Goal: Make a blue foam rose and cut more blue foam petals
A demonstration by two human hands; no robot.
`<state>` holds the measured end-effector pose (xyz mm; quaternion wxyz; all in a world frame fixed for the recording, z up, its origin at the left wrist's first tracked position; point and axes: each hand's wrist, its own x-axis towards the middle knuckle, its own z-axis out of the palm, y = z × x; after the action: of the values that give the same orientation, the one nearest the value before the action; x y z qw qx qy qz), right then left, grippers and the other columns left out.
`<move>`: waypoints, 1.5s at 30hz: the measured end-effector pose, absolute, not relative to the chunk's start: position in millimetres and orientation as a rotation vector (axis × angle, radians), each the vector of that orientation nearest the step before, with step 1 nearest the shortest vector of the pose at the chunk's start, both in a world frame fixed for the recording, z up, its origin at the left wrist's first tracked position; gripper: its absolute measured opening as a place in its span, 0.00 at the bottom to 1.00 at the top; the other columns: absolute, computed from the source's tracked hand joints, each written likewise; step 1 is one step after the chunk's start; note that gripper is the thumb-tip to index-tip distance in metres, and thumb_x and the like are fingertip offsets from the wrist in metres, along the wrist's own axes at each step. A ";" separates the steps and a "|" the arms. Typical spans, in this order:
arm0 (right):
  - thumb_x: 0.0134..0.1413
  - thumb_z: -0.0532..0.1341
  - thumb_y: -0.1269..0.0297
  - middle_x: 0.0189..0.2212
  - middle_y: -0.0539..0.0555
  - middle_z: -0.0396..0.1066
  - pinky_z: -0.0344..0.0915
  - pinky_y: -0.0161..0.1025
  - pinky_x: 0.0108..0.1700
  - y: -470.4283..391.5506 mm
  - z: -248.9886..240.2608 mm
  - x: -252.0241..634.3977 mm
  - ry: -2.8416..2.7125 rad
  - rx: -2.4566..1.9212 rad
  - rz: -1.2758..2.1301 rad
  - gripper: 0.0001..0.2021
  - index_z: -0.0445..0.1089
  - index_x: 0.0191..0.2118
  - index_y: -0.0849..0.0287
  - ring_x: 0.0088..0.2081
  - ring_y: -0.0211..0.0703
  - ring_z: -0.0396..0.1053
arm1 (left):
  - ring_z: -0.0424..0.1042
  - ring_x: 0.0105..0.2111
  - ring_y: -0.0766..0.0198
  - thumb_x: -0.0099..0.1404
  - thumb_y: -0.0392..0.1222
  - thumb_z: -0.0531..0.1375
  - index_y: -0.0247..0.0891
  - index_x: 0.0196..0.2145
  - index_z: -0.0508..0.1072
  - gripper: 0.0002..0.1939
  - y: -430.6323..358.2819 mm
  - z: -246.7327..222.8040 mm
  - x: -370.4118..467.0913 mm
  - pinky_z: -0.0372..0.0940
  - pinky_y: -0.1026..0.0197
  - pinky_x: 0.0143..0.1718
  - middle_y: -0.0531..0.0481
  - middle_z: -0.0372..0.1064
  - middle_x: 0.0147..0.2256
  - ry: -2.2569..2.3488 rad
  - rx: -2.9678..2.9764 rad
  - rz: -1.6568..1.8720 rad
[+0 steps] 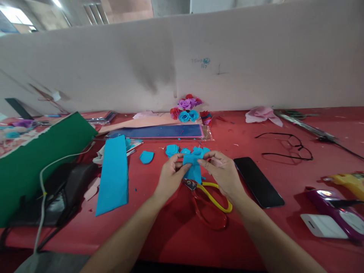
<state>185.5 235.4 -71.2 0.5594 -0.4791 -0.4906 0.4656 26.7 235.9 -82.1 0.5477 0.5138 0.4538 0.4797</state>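
A small blue paper piece [193, 171] is stretched between my two hands above the red table. My left hand [171, 175] pinches its left edge, and my right hand [221, 170] pinches the upper right edge. Just below the paper lie scissors [212, 195] with one yellow and one red handle, their blades partly under the paper. Cut blue pieces [172, 150] lie behind my hands, and a single rounded blue petal [146, 157] is to their left. Farther left is a long folded blue paper strip [113, 176].
Paper flowers [187, 108] stand at the back by a white partition [113, 64]. A phone [258, 182], eyeglasses [292, 146], a purple device [335, 212] and a white block [323, 226] lie right. A green board [45, 159] and black bag [57, 201] are left.
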 end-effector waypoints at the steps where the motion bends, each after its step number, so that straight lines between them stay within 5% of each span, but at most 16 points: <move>1: 0.44 0.69 0.62 0.24 0.46 0.67 0.62 0.36 0.31 235.7 -71.7 185.6 -1.161 -1.118 1.105 0.08 0.71 0.29 0.56 0.26 0.35 0.62 | 0.75 0.27 0.61 0.59 0.45 0.63 0.37 0.45 0.67 0.17 235.8 -81.6 26.6 0.68 0.61 0.29 0.48 0.77 0.29 1.072 1.218 1.139; 9: 0.47 0.67 0.62 0.33 0.52 0.74 0.67 0.46 0.45 238.6 -77.1 190.6 -1.333 -1.076 0.976 0.05 0.75 0.31 0.54 0.38 0.44 0.70 | 0.74 0.27 0.61 0.56 0.44 0.65 0.38 0.44 0.68 0.18 236.0 -80.4 27.9 0.67 0.61 0.28 0.50 0.76 0.29 1.012 1.139 1.126; 16: 0.48 0.67 0.64 0.33 0.52 0.75 0.70 0.44 0.39 232.2 -73.6 187.9 -1.447 -1.062 0.872 0.02 0.75 0.31 0.53 0.36 0.45 0.73 | 0.70 0.24 0.66 0.56 0.43 0.66 0.39 0.44 0.69 0.18 239.3 -82.4 25.6 0.64 0.65 0.26 0.53 0.73 0.26 0.944 1.062 1.123; 22: 0.51 0.66 0.64 0.47 0.54 0.74 0.74 0.45 0.39 227.8 -72.2 187.6 -1.534 -1.055 1.016 0.01 0.74 0.31 0.52 0.48 0.50 0.72 | 0.70 0.23 0.68 0.52 0.38 0.67 0.38 0.42 0.70 0.19 240.2 -79.4 24.1 0.64 0.66 0.27 0.54 0.72 0.25 0.867 0.955 1.133; 29: 0.51 0.63 0.73 0.44 0.54 0.76 0.69 0.48 0.49 229.2 -76.2 189.5 -1.811 -0.996 0.803 0.07 0.74 0.31 0.51 0.56 0.52 0.67 | 0.66 0.20 0.70 0.52 0.40 0.64 0.38 0.39 0.73 0.14 243.5 -71.7 17.9 0.61 0.67 0.22 0.54 0.70 0.24 0.808 0.695 1.133; 34: 0.50 0.60 0.76 0.39 0.52 0.77 0.69 0.47 0.45 229.5 -76.4 190.9 -1.919 -0.986 0.746 0.11 0.75 0.31 0.51 0.55 0.53 0.68 | 0.70 0.24 0.68 0.51 0.42 0.68 0.37 0.40 0.71 0.19 244.5 -71.6 18.2 0.65 0.66 0.27 0.53 0.73 0.28 0.843 0.734 1.146; 40: 0.47 0.60 0.76 0.52 0.51 0.71 0.70 0.44 0.37 229.5 -71.0 193.8 -1.902 -0.998 0.684 0.12 0.76 0.29 0.50 0.44 0.48 0.73 | 0.67 0.23 0.70 0.51 0.42 0.69 0.39 0.37 0.68 0.17 247.1 -74.9 15.3 0.62 0.67 0.26 0.56 0.70 0.26 0.844 0.792 1.192; 45: 0.50 0.61 0.72 0.38 0.51 0.75 0.70 0.43 0.38 230.1 -68.9 194.9 -1.783 -0.989 0.644 0.11 0.78 0.30 0.48 0.39 0.45 0.73 | 0.60 0.19 0.73 0.51 0.42 0.69 0.40 0.38 0.68 0.18 247.3 -74.2 13.4 0.56 0.68 0.23 0.61 0.60 0.19 0.941 0.828 1.226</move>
<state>194.9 230.1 -68.9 0.4809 -0.4054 -0.7313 0.2639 13.4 247.3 -74.2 0.6398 0.3629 0.4125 0.5374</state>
